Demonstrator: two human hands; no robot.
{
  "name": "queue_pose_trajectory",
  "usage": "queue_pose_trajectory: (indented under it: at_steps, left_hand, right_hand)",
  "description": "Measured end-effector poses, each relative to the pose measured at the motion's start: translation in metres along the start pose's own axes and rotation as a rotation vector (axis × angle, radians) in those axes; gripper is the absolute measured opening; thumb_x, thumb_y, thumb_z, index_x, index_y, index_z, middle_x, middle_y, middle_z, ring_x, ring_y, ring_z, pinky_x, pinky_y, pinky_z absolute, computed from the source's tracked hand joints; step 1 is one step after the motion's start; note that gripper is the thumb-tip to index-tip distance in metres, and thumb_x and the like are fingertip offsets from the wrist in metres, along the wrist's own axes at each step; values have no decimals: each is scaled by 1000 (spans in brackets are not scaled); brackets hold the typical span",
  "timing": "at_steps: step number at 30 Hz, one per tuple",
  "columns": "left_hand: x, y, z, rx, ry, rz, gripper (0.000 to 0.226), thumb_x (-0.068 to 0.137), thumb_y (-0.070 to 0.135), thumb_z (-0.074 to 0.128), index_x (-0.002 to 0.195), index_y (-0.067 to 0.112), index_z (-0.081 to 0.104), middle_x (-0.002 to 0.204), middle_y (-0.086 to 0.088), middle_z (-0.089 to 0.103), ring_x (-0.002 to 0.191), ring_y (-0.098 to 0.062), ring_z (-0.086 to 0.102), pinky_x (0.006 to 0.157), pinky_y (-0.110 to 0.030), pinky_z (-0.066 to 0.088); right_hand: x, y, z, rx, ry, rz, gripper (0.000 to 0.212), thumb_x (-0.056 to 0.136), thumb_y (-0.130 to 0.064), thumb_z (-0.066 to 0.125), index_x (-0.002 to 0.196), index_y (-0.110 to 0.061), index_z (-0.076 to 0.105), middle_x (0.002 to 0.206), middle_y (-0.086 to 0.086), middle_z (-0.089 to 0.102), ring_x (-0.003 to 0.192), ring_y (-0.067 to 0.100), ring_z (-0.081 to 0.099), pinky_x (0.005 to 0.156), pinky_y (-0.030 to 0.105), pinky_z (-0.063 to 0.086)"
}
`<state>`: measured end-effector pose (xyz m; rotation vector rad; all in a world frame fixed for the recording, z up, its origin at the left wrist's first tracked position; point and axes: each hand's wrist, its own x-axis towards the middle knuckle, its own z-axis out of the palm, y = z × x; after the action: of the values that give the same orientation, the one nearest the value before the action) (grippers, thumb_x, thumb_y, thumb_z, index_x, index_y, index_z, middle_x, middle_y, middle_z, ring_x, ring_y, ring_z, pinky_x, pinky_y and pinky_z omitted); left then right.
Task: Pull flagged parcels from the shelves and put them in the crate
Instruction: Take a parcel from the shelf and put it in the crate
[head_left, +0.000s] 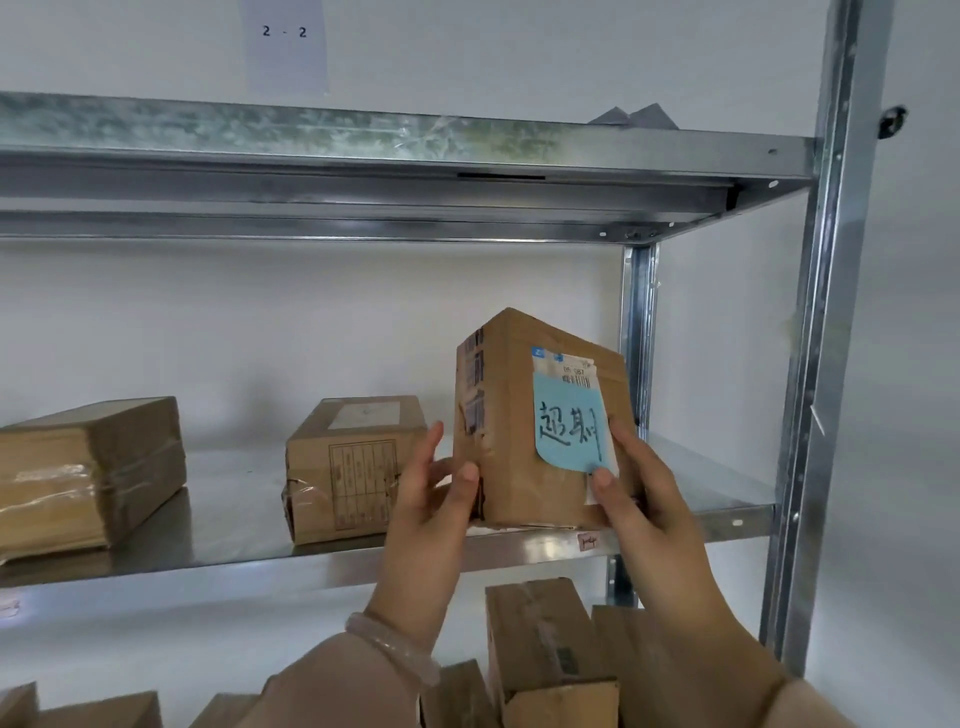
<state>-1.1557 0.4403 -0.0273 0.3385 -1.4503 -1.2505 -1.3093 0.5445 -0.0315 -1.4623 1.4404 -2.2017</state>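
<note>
A tall brown cardboard parcel stands upright at the right end of the middle metal shelf. A blue sticky note with handwritten characters is stuck on its front, below a white shipping label. My left hand grips the parcel's lower left side, thumb on the front edge. My right hand holds its lower right side, thumb pressing the note's bottom corner. The parcel's base sits at the shelf's front lip. No crate is in view.
Two unflagged parcels rest on the same shelf: a small box just left of my hands and a taped flat one at far left. More boxes crowd the shelf below. A steel upright stands at right.
</note>
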Motion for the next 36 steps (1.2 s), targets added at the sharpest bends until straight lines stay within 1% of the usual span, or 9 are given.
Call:
queue_pose_trajectory:
  at_steps: [3,6,10,15,18,22,27,32,36]
  left_hand:
    - [-11,14,-24,78,3,99,37,96,23,52,130,40,55,117,23,66,107,6,61,80,-10,50]
    - [-32,38,-57,18,-37,79,37,88,42,58,125,39,61,118,18,68,108,0,63,78,-11,51]
    - [-67,68,-118,156,49,115,43,80,52,68,120,48,55,125,13,62,115,-4,59,84,-23,55]
    - [-123,98,-222,230,119,63,69,77,49,61,141,46,35,128,21,58,119,1,55,88,-22,54]
    - [-163,118,-289,276,202,50,61,83,39,59,140,44,37,126,17,62,115,-1,60,84,-19,54]
    - [-213,146,-373,426,375,23,46,82,37,59,123,51,43,109,29,66,103,2,65,74,-12,53]
    - [-283,164,-475,592,577,-86,70,81,43,61,143,49,28,140,9,46,122,-2,53,102,-35,49]
    - [-339,174,-551,788,650,-95,62,88,48,52,132,74,17,139,27,28,124,24,30,92,5,30]
    - [-370,171,-613,843,669,-138,54,92,50,47,137,66,23,142,29,25,134,13,25,105,-4,28]
  right_hand:
    - [-17,-8,25,-62,47,-80,45,81,-49,58,124,-58,50,125,-25,52,118,1,52,83,13,52]
    - [-38,-16,60,-185,51,-219,48,88,-39,60,133,-47,47,131,-17,48,126,6,44,90,19,52]
    - [-76,-26,121,-187,-7,-297,49,89,-28,64,135,-36,47,138,0,42,130,3,38,90,7,44]
    - [-142,-43,213,-102,-173,-162,53,78,-47,60,128,-55,45,139,-21,31,127,-9,34,83,5,46]
    - [-188,-51,275,-85,-282,-152,54,77,-53,58,128,-61,41,136,-32,25,123,-13,38,78,8,51]
    - [-251,-57,358,-108,-427,-157,58,78,-60,52,134,-58,36,138,-23,27,128,2,39,88,23,55]
    - [-321,-67,449,3,-617,-141,57,84,-46,58,134,-60,34,138,-14,31,128,-7,33,90,8,45]
    - [-369,-71,524,62,-791,-85,57,81,-44,59,134,-47,41,139,-7,37,129,9,41,84,4,46]
    - [-399,-59,583,74,-933,-55,59,79,-48,61,135,-46,44,140,-8,36,129,8,40,85,18,54]
